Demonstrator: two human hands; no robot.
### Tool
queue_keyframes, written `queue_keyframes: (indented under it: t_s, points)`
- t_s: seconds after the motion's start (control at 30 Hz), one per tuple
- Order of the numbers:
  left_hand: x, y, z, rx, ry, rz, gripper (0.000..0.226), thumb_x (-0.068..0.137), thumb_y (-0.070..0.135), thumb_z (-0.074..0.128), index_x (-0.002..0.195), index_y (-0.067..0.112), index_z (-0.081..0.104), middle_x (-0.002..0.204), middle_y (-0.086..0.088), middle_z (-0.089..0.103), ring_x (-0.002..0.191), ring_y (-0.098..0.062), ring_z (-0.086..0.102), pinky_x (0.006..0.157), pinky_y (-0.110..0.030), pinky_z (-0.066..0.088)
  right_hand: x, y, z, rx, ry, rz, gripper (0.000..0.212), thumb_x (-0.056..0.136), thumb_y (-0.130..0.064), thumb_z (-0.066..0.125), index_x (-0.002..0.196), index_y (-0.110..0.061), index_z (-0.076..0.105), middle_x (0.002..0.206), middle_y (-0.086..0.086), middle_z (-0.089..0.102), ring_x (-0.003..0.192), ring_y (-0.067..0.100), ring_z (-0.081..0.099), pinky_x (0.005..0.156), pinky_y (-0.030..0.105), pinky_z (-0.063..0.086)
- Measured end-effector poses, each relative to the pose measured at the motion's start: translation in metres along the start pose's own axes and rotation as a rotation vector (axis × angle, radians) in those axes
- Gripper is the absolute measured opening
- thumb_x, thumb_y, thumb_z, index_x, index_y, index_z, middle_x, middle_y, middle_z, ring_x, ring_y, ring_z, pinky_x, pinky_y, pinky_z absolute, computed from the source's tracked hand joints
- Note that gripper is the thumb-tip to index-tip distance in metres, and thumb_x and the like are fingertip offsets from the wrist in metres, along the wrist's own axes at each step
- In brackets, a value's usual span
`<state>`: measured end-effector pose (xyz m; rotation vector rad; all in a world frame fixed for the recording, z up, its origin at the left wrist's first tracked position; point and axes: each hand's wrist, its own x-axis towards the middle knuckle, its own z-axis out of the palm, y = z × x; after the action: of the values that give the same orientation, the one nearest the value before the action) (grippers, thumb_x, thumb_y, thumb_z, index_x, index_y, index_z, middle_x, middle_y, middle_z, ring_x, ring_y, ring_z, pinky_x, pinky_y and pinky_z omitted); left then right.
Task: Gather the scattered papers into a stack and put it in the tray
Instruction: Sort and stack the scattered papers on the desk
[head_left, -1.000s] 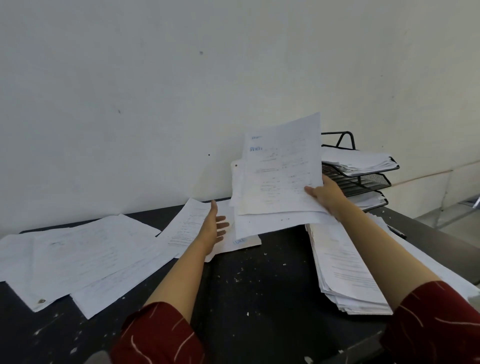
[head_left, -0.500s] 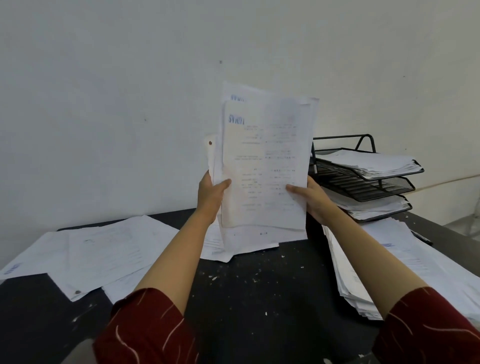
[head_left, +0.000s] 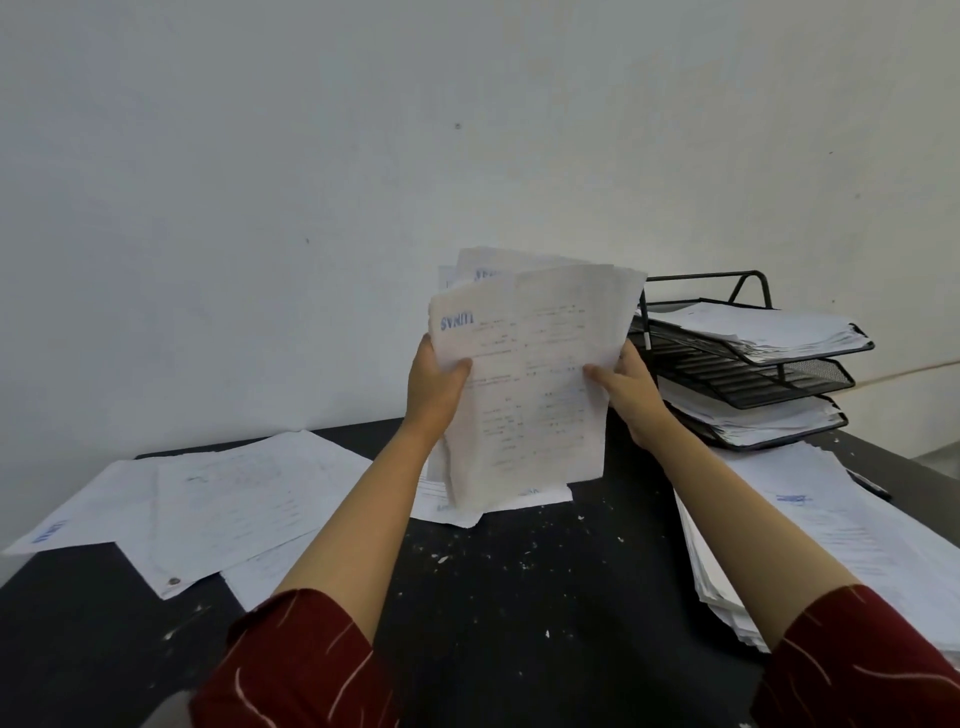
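Since a second ago your left hand (head_left: 435, 384) has come up off the tabletop (head_left: 519, 597) and joined the right hand (head_left: 626, 387) on the bundle of papers (head_left: 530, 384), which has swung from a slanted, one-handed hold to standing nearly upright in front of you. Half a second back it stood a little higher against the wall; now it sits lower, with its bottom edge hanging just above the loose sheets behind it.

Your left hand grips the bundle's left edge, thumb curled over the front sheet and fingers hidden behind. Your right hand grips the right edge the same way, thumb across the printed face. The sheets are not squared up: several upper corners fan out behind the front page, and a blue stamped word shows mirrored near its upper left corner.

On the tabletop to your left lie scattered sheets (head_left: 208, 509), overlapping one another, one with a blue stamp at its near left corner. A few more loose sheets (head_left: 498, 504) lie flat right behind the bundle. To your right a thick pile of paper (head_left: 810, 525) rests on the tabletop, partly under your right forearm.

The black wire tray (head_left: 753, 374) stands at the far right against the wall, three tiers high. Its top and bottom tiers hold paper; the middle tier shows bare mesh.
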<state>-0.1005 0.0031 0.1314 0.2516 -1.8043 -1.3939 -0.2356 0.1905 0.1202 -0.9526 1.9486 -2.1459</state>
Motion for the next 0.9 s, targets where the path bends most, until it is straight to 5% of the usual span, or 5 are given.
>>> queue_keyframes:
  t_s: [0.33,0.43,0.57,0.73,0.9]
  points:
    - [-0.010,-0.016,-0.004,-0.007,-0.027,-0.064,0.045,0.086,0.006,0.061,0.124,0.013,0.039,0.108,0.003,0.055,0.105,-0.018,0.057,0.073,-0.018,0.046,-0.008,0.003,0.012,-0.082,-0.058,0.016,0.067,0.085,0.015,0.043,0.142,-0.013,0.020,0.109,-0.010,0.048,0.106,0.012,0.048,0.074,0.016,0.044]
    - [-0.006,-0.003,-0.001,0.016,-0.007,-0.007,0.038,0.088,0.006,0.059,0.119,0.018,0.041,0.105,0.007,0.056,0.099,-0.012,0.056,0.070,-0.016,0.046,-0.003,-0.002,0.016,-0.060,-0.034,-0.016,0.062,0.089,0.011,0.044,0.140,-0.018,0.024,0.110,-0.014,0.047,0.104,0.007,0.050,0.083,0.018,0.045]
    - [0.001,0.013,-0.002,0.032,0.017,0.088,0.047,0.088,0.005,0.059,0.125,0.019,0.034,0.107,0.007,0.054,0.093,-0.006,0.057,0.067,-0.014,0.049,0.003,-0.005,0.014,-0.024,0.041,-0.041,0.054,0.089,0.007,0.048,0.132,-0.017,0.027,0.113,-0.006,0.051,0.096,0.001,0.053,0.066,0.012,0.048]
    - [-0.014,-0.024,-0.008,-0.008,0.046,-0.111,0.046,0.091,0.005,0.054,0.130,0.011,0.030,0.113,0.001,0.052,0.101,-0.015,0.057,0.067,-0.014,0.045,-0.003,0.031,0.009,-0.083,-0.003,0.130,0.051,0.089,0.004,0.050,0.136,-0.008,0.035,0.124,0.004,0.051,0.117,0.020,0.051,0.089,0.031,0.045]
    - [-0.021,-0.037,-0.005,0.038,0.013,-0.133,0.025,0.093,0.011,0.052,0.116,0.017,0.041,0.106,0.007,0.055,0.102,-0.016,0.057,0.068,-0.018,0.044,-0.008,0.042,0.015,-0.159,-0.026,0.094,0.042,0.095,-0.003,0.047,0.136,-0.012,0.042,0.127,0.002,0.054,0.115,0.017,0.052,0.083,0.023,0.045]
